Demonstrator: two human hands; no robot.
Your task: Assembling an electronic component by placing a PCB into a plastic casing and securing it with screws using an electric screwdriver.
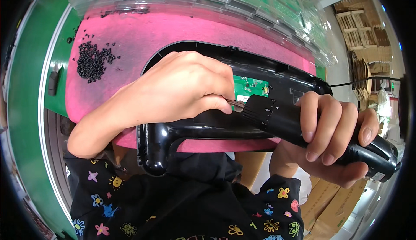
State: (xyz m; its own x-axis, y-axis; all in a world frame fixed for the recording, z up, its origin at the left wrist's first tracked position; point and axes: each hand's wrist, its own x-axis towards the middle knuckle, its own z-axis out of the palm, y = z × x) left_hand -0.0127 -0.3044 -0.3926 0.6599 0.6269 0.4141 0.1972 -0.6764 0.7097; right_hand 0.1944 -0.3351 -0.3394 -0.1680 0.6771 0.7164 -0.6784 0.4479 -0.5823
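Note:
A glossy black plastic housing (pixel 208 129) lies on a pink foam mat (pixel 143 36), with a green circuit board (pixel 251 87) set inside it. My right hand (pixel 336 133) grips a black electric screwdriver (pixel 286 120), its tip pointing left toward the board. My left hand (pixel 182 88) rests over the housing, and its thumb and forefinger pinch the screwdriver's bit, or a screw, at the tip (pixel 236 105). The fingers hide the exact spot of contact.
A heap of small black screws (pixel 91 60) lies on the mat's left part. Clear plastic trays (pixel 242 1) holding green boards are stacked behind. A green bench surface (pixel 26 88) runs on the left. Cardboard boxes (pixel 329 201) and wooden pallets (pixel 359 27) are on the right.

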